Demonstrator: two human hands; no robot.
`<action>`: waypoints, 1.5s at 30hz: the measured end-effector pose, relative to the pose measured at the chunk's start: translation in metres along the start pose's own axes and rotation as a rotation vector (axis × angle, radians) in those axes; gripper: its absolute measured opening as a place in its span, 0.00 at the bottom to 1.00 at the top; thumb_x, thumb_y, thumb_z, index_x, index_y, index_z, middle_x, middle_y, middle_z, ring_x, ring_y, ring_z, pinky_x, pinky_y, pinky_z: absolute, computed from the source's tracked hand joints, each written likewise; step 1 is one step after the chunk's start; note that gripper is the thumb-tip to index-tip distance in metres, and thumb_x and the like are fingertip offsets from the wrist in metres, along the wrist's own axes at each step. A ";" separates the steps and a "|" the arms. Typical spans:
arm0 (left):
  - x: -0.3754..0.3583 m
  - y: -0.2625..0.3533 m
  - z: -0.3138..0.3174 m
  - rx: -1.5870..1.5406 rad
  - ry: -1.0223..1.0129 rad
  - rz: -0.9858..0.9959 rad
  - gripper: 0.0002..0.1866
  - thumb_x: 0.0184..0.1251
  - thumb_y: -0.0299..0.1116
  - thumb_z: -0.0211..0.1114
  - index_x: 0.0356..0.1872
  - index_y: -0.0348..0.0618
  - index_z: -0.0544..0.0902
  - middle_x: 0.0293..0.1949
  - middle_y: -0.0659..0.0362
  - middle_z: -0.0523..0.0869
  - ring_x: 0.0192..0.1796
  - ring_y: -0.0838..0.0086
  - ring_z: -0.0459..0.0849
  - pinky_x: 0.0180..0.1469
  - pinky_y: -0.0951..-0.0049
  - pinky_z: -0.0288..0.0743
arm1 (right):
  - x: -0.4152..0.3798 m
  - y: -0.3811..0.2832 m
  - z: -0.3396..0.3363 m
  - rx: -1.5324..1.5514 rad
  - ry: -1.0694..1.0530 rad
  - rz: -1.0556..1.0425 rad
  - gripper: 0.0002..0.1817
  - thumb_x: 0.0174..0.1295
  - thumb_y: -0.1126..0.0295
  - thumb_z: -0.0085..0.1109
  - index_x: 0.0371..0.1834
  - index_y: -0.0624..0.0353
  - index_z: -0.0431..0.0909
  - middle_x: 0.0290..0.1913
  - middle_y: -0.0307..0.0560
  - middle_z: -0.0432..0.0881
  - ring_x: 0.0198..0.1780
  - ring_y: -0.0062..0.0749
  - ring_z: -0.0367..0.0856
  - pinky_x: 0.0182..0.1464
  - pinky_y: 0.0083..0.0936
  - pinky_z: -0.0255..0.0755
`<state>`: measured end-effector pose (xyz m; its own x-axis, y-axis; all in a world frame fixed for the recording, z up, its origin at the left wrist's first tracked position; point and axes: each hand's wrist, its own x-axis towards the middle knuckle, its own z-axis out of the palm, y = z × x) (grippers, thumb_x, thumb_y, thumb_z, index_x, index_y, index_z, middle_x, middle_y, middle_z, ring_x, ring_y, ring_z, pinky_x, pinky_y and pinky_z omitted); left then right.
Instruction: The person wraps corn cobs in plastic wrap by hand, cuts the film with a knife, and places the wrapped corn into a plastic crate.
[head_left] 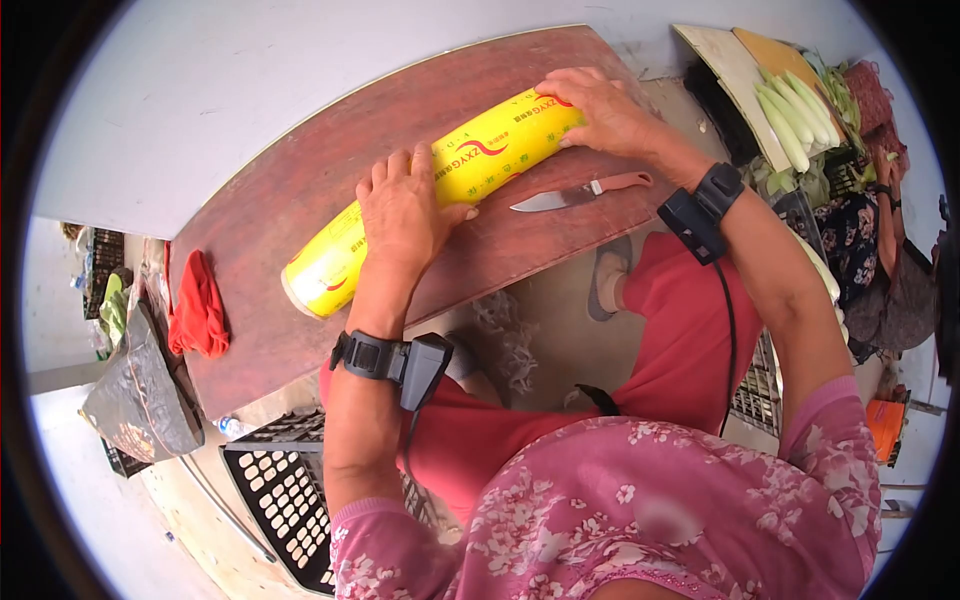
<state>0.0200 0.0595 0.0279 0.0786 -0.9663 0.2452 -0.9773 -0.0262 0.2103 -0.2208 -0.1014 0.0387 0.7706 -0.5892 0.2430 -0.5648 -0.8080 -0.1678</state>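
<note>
A long yellow roll of cling film (490, 150) with red lettering lies slantwise across a dark red wooden table (300, 190). My left hand (400, 210) rests on the middle of the roll, fingers spread over it. My right hand (600, 105) presses on the roll's far right end. A knife with a pink handle (580, 193) lies on the table just in front of the roll, between my two hands, blade pointing left. Both wrists carry black strapped devices.
A red cloth (197, 308) lies on the table's left end. A black plastic crate (285, 490) stands on the floor at lower left, beside a grey bag (140, 390). Peeled pale corn cobs (795, 110) lie on boards at upper right, where another person (880, 270) sits.
</note>
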 end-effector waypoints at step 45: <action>-0.018 0.029 -0.009 0.092 -0.020 0.028 0.41 0.37 0.37 0.81 0.56 0.40 0.70 0.51 0.50 0.74 0.53 0.55 0.72 0.55 0.57 0.66 | -0.010 0.045 -0.004 0.642 -0.054 0.295 0.13 0.63 0.78 0.56 0.51 0.63 0.76 0.46 0.40 0.81 0.48 0.22 0.79 0.54 0.21 0.73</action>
<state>-0.0079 0.0789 0.0379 0.0484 -0.9719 0.2306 -0.9931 -0.0221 0.1154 -0.2554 -0.1314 0.0329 0.6352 -0.7703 0.0561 -0.4793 -0.4501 -0.7534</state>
